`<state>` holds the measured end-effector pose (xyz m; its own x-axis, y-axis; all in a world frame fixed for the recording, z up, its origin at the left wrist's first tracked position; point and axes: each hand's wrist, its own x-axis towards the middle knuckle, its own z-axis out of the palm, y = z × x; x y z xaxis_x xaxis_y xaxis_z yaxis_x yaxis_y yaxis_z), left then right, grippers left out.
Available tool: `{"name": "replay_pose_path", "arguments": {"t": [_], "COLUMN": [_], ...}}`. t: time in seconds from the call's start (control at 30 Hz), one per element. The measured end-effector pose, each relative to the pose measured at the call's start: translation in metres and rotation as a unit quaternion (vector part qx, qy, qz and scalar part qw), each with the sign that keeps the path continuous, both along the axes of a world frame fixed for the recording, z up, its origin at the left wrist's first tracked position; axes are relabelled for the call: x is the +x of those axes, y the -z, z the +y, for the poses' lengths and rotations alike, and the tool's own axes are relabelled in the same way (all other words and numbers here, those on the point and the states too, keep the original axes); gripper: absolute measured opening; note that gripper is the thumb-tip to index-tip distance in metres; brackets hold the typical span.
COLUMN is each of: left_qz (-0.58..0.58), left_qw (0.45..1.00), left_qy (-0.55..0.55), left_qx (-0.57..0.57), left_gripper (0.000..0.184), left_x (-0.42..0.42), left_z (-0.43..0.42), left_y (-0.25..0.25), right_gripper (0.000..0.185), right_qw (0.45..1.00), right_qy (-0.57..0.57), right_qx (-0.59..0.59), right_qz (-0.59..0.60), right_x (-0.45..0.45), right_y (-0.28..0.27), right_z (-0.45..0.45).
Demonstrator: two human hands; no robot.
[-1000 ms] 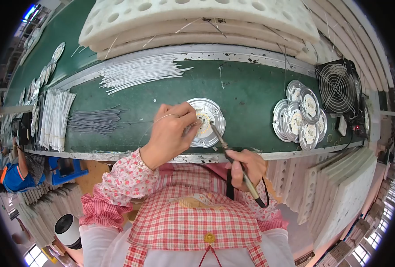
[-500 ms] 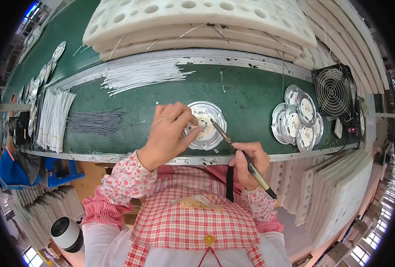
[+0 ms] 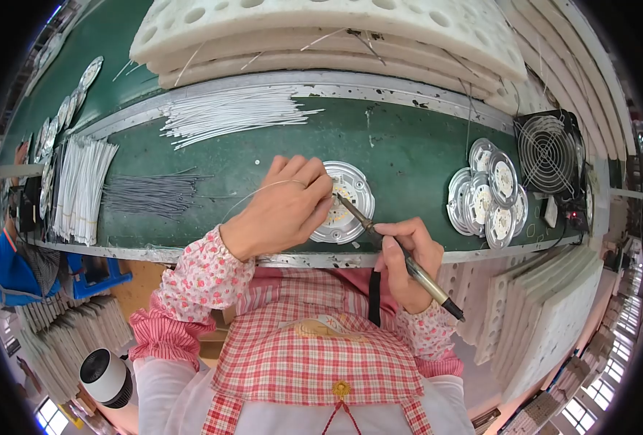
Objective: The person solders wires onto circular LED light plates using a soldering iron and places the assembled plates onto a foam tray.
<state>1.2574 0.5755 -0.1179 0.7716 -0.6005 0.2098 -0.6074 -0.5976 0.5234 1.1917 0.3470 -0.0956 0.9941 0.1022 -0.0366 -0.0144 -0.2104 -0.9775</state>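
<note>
A round silver disc with a yellowish circuit board (image 3: pixel 350 214) lies on the green bench near its front edge. My left hand (image 3: pixel 284 206) is over the disc's left side, fingers curled and pinched together, with a thin wire (image 3: pixel 252 193) running across it; the fingertips' exact grip is hidden. My right hand (image 3: pixel 410 262) holds a soldering iron (image 3: pixel 424 279), its tip touching or just above the board beside my left fingertips. Left of my hands lie a bundle of dark wires (image 3: pixel 151 194) and a bundle of white wires (image 3: pixel 82 190). More white wires (image 3: pixel 234 112) lie behind.
Several silver discs (image 3: pixel 501 181) are piled at the right, beside a black fan with a wire grille (image 3: pixel 548 154). White foam boards with holes (image 3: pixel 321 36) are stacked along the back. A white cylindrical device (image 3: pixel 106 378) stands at the lower left.
The left hand first opened slightly, then closed in over the disc's left side. The iron's tip moved a little across the board while its rear end swung right and stays in the right hand.
</note>
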Motion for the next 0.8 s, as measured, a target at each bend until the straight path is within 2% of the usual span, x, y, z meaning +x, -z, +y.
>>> {"name": "replay_pose_path", "arguments": {"t": [0.17, 0.3, 0.5, 0.6, 0.7, 0.8], "left_qz": [0.019, 0.032, 0.052, 0.009, -0.082, -0.124], "left_qw": [1.0, 0.999, 0.998, 0.999, 0.994, 0.99], "left_qy": [0.006, 0.003, -0.007, 0.028, 0.057, 0.057], "left_qx": [-0.012, -0.012, -0.021, -0.044, 0.033, 0.045], "left_gripper": [0.012, 0.011, 0.015, 0.028, 0.041, 0.045], "left_x": [0.004, 0.007, 0.008, 0.0, -0.005, -0.007], "left_z": [0.002, -0.001, 0.0, 0.016, 0.026, 0.027], "left_y": [0.002, 0.0, 0.001, 0.003, 0.006, 0.01], "right_gripper": [0.011, 0.01, 0.01, 0.012, 0.013, 0.013], "right_qw": [1.0, 0.995, 0.996, 0.996, 0.994, 0.993], "right_qy": [0.003, 0.011, 0.044, 0.046, 0.037, 0.043], "right_qx": [-0.019, -0.06, -0.014, -0.023, -0.062, -0.058], "right_qz": [-0.005, -0.076, -0.074, -0.08, -0.086, -0.091], "right_x": [-0.002, -0.009, -0.015, -0.022, -0.024, -0.026], "right_y": [-0.001, 0.012, 0.018, 0.028, 0.027, 0.029], "right_z": [0.002, 0.007, 0.013, 0.012, 0.011, 0.013]}}
